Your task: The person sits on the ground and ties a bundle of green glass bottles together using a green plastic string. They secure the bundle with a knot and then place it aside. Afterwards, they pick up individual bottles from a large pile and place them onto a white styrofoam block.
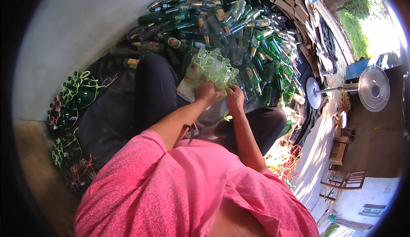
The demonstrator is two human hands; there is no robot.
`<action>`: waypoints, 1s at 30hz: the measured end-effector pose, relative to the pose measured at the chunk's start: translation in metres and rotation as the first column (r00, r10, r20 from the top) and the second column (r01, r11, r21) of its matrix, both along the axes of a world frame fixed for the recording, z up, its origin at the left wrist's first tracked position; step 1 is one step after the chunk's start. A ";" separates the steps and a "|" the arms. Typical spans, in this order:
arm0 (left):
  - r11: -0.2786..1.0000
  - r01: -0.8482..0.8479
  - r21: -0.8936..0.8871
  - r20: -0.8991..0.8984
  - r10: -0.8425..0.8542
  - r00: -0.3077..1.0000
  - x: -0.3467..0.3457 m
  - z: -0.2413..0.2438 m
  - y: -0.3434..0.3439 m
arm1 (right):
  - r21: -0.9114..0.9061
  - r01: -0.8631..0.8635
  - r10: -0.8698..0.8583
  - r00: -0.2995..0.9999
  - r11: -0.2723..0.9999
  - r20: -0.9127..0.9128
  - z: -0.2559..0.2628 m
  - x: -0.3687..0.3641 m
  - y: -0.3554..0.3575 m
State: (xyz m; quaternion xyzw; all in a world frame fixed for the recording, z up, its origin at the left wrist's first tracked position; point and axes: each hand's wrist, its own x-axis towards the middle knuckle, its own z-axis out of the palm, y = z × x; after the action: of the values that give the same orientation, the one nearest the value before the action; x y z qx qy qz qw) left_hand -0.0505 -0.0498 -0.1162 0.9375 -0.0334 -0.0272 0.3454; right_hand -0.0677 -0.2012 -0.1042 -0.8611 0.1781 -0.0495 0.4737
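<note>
In front of me stands a bundle of clear glass bottles, their necks laced together with light green plastic strap. The bundle is between my knees, and a whitish slab shows beneath its left side. Against the near side of the bundle, my left hand is curled, with its fingertips partly hidden. My right hand pinches the strap at the bundle's near right corner. A loose piece of green strap shows below, beside my right forearm.
A large heap of glass bottles lies beyond the bundle, against a pale wall. Strapped bottle bundles stand at left on black sheeting. At right are flattened cardboard, a pedestal fan and tangled straps.
</note>
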 end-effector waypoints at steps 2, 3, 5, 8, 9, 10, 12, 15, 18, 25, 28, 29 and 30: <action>0.999 0.014 0.041 -0.036 -0.013 0.999 0.000 -0.007 -0.004 | 0.038 -0.022 0.022 1.000 0.999 0.006 -0.007 0.000 -0.007; 0.998 0.026 0.065 -0.059 -0.022 0.998 -0.002 -0.010 -0.003 | 0.062 -0.029 0.029 1.000 0.998 0.005 -0.007 -0.003 -0.008; 0.994 0.043 0.099 -0.033 -0.040 0.999 0.004 -0.016 0.000 | 0.121 -0.045 0.044 0.999 0.992 0.011 -0.008 -0.003 -0.008; 0.991 0.067 0.115 -0.080 -0.058 0.995 0.011 -0.011 0.012 | 0.163 -0.077 0.081 0.997 0.984 -0.016 0.001 -0.005 0.000; 0.990 0.077 0.116 -0.102 -0.066 0.993 0.015 -0.007 0.017 | 0.145 -0.083 0.087 0.996 0.986 -0.027 0.002 -0.005 0.002; 0.989 0.068 0.133 -0.082 -0.057 0.995 0.015 -0.005 0.022 | 0.126 -0.089 0.094 0.995 0.988 -0.039 0.003 -0.005 0.005; 0.985 0.011 0.170 -0.001 -0.011 1.000 0.018 -0.009 0.028 | 0.110 -0.114 0.114 0.993 0.987 0.004 0.000 -0.006 0.016; 0.981 -0.013 0.195 -0.046 0.022 0.999 0.023 -0.015 0.033 | -0.031 -0.154 0.156 0.985 0.988 0.069 0.000 -0.011 0.025; 0.978 -0.022 0.208 -0.123 0.049 0.991 0.026 -0.014 0.034 | -0.080 -0.155 0.162 0.984 0.985 0.080 0.006 -0.014 0.033; 0.973 -0.030 0.228 -0.190 0.075 0.979 0.025 -0.001 0.033 | -0.228 -0.273 0.279 0.960 0.935 -0.003 0.035 -0.008 0.028; 0.965 0.108 0.239 -0.387 -0.008 0.922 0.039 0.025 0.041 | -0.327 -0.414 0.418 0.906 0.849 -0.062 0.055 0.007 0.013; 0.959 0.125 0.254 -0.376 -0.021 0.926 0.040 0.039 0.044 | -0.355 -0.461 0.463 0.882 0.814 -0.084 0.062 0.014 0.009; 0.953 0.137 0.272 -0.364 -0.030 0.931 0.038 0.059 0.050 | -0.359 -0.506 0.500 0.858 0.784 -0.118 0.069 0.021 0.007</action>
State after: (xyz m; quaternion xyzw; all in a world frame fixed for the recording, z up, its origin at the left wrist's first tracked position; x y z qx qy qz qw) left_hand -0.0127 0.0000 -0.0576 0.9554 -0.0062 -0.2155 0.2017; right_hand -0.0463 -0.1946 -0.0356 -0.9523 -0.0665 0.0524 0.2933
